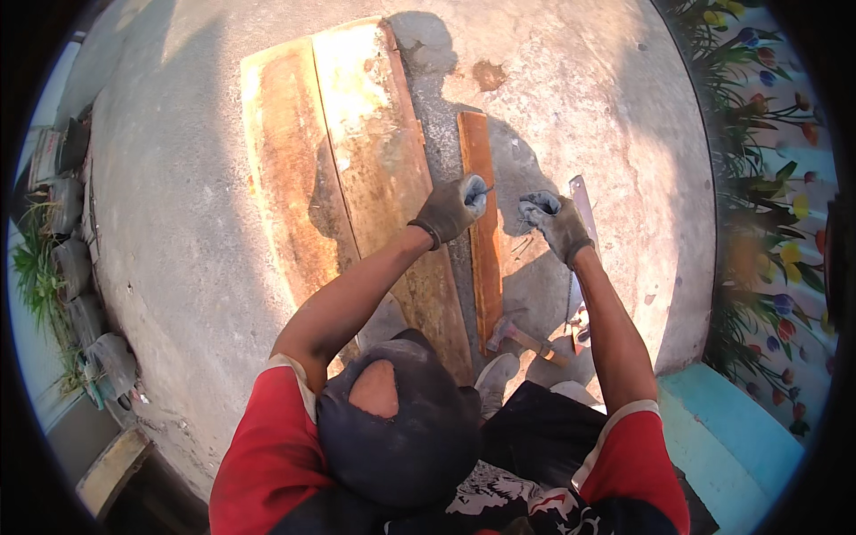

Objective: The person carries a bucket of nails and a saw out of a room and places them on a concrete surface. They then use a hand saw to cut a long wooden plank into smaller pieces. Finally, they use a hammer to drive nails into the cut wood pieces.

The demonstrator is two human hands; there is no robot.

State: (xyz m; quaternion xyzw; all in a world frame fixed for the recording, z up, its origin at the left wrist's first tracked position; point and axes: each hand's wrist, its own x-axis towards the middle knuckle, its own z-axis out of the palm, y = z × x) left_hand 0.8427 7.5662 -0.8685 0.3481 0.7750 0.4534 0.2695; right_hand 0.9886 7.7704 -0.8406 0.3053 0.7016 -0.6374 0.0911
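Observation:
My left hand [453, 209], in a grey-brown work glove, is closed in a pinch above the left edge of a narrow reddish-brown wood strip [484, 259]. A thin dark nail [485, 190] sticks out from its fingertips. To the right of the strip, my right hand [555, 219], gloved alike, is curled with the fingers together. Thin dark slivers like nails show below its fingertips; what lies inside the curl is hidden. Several loose nails [522, 246] lie on the concrete below it. A hammer [528, 340] with a wooden handle rests near my feet.
Two wide weathered boards [379, 152] lie side by side left of the strip. A handsaw [582, 201] lies partly behind my right wrist and forearm. Potted plants [76, 267] line the left side. A flower-patterned wall [776, 232] and a turquoise ledge [727, 428] stand at right.

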